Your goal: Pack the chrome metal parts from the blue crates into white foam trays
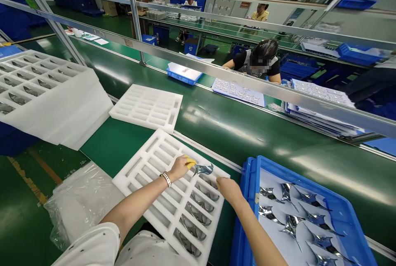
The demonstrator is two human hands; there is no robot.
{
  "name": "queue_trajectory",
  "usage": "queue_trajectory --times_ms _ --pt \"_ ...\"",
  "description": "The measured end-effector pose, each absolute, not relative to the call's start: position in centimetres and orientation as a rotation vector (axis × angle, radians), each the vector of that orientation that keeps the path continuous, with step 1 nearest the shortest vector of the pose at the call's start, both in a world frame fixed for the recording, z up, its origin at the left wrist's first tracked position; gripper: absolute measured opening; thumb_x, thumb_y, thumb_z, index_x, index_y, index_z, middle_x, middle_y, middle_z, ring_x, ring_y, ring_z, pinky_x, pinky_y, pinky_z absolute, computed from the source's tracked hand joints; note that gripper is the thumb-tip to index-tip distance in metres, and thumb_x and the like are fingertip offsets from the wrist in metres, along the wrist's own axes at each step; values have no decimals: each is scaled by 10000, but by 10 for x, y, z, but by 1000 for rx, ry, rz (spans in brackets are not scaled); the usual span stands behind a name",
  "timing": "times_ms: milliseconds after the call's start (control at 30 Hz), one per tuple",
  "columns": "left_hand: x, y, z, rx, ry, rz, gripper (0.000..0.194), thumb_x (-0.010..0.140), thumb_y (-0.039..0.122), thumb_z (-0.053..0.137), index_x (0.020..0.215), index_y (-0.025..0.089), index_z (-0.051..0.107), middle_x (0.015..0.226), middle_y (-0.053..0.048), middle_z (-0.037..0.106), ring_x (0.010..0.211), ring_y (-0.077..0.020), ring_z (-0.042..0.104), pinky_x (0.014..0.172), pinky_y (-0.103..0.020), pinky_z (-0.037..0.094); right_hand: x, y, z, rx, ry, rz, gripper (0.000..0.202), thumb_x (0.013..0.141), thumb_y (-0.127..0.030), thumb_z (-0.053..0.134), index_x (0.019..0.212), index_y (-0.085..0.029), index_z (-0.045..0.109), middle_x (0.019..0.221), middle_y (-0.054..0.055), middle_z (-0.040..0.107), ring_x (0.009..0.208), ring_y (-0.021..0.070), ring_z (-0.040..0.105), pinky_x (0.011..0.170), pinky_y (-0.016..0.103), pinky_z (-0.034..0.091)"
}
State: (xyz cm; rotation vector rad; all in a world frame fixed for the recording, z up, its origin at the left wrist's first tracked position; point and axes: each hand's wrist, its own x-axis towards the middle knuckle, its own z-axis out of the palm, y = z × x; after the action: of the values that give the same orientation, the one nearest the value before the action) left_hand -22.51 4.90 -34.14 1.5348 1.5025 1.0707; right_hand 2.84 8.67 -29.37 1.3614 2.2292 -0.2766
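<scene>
My left hand (180,168), with yellow covers on its fingertips, pinches a shiny curved chrome part (203,169) by one end. The part is just above the upper right of a white foam tray (181,204). My right hand (229,189) is closed at the tray's right edge, its fingers partly hidden. Several similar chrome parts (192,228) lie in the slots of the tray's right column, while its other visible slots hold none. Right of the tray, a blue bin (309,171) has more curved chrome parts (291,224) spread on a white sheet.
Another foam tray (147,107) lies behind mine. Stacked foam trays (71,105) with chrome parts stand at left, above clear plastic wrapping (83,200). A metal rail (198,66) crosses beyond the green bench (216,121). A person (262,57) sits opposite, near sheets of small parts (238,90).
</scene>
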Motion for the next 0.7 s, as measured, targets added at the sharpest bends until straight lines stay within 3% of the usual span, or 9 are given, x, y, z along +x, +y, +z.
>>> queue_trajectory --times_ms 133,267,333,467,600,700 --pt "-214 69 -335 1769 1351 979 209 916 205 611 967 238 811 921 -57 704 827 -175 645 796 -301 559 48 97 -273 1413 2486 -274 431 987 -166 393 1358 -202 609 1369 148 588 1162 237 628 923 322 510" --pt "-192 95 -328 2036 1183 951 200 942 247 603 989 227 796 953 -83 696 922 -208 654 879 -339 546 51 106 -276 1254 2620 -371 341 989 -160 422 1162 -193 714 1137 109 676 1094 223 605 906 282 482" --pt "-183 103 -328 2100 1161 934 250 944 208 586 1122 236 760 1091 -96 698 1020 -218 652 945 -360 527 53 106 -285 1308 2541 -312 337 991 -130 403 1019 -174 735 1022 106 687 1023 218 611 844 263 473" --pt "-181 100 -337 2098 1390 740 533 899 167 620 1423 249 561 1388 -137 592 1239 -292 579 1057 -474 462 57 104 -300 1331 2490 -227 348 946 -44 395 965 -150 726 993 118 689 1001 224 610 802 262 459" --pt "-192 84 -351 2106 1590 405 457 861 182 662 1317 185 625 1457 -191 541 1334 -392 485 1062 -585 414 54 106 -305 1257 2495 -169 369 925 -14 389 966 -169 721 1013 125 692 1012 237 598 831 290 450" --pt "-196 75 -359 2159 1571 366 445 870 154 624 1313 198 618 1565 -165 444 1410 -371 409 1085 -581 390 51 110 -305 1213 2472 -137 345 876 25 436 951 -163 716 995 131 693 996 239 605 812 300 456"
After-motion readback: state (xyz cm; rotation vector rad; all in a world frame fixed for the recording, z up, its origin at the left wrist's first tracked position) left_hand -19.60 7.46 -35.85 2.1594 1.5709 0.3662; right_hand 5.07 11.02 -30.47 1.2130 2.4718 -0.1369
